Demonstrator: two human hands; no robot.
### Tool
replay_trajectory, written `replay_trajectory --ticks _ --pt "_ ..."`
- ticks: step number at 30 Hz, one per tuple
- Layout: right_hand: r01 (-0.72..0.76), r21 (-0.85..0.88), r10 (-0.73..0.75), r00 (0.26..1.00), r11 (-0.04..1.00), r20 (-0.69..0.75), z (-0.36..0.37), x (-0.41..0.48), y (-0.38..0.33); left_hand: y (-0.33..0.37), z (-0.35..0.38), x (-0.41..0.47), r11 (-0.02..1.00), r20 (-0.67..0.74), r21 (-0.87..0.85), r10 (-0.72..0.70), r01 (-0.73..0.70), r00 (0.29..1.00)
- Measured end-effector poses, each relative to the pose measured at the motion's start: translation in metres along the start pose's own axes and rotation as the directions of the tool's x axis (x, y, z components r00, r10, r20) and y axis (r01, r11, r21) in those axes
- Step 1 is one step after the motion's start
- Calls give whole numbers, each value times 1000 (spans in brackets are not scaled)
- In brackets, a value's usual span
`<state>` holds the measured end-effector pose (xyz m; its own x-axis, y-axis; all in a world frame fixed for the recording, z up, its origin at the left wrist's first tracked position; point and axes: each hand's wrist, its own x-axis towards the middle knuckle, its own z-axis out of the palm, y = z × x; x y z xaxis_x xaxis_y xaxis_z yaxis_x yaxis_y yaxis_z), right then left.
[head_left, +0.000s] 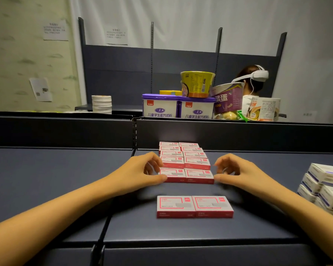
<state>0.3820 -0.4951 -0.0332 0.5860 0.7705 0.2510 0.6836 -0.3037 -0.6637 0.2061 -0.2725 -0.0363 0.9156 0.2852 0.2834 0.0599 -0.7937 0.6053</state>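
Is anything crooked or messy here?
Yes. At the back, the purple noodle bowl lies tipped on its side beside the milk powder tins. Nearer, the front pair of red boxes sits apart from the rows, leaving a gap.

Print on red boxes (198,174) blurry, wall notices (116,34) illegible, white box stack (327,187) partly off rt edge.

Two flat rectangular cartons, the left box (172,174) and the right box (199,175), each with a white top bearing a red frame and red side walls. Both lie flat, side by side with ends touching, on the dark shelf (65,179). They sit just near of the double row (183,154) and far of the loose pair (194,206).
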Motion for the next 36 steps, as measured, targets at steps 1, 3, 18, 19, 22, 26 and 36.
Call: replay_trajectory --ticks 1,3,18,19,22,26,36 --pt "16 38 -17 999 999 30 -2 -7 0 4 -1 -6 1000 32 -15 6 -6 999" --pt "45 69 -54 989 997 138 -3 -23 2 13 -2 -21 1000 124 -7 21 -21 992" --pt "116 -37 -100 950 993 294 2 -44 8 14 -11 -27 999 119 -5 32 -32 992" --pt "115 -42 -98 951 992 293 2 -44 9 13 -13 -21 999 102 -12 34 -33 994" --pt "120 -44 -103 954 992 283 2 -44 8 12 -18 -1 1000 61 6 24 -24 998" --pt "123 -34 -109 954 992 278 1 -45 7 4 -14 24 997 41 79 -27 24 999" --pt "101 33 -106 970 994 221 1 -41 6 -15 2 32 997 -10 39 -69 69 998"
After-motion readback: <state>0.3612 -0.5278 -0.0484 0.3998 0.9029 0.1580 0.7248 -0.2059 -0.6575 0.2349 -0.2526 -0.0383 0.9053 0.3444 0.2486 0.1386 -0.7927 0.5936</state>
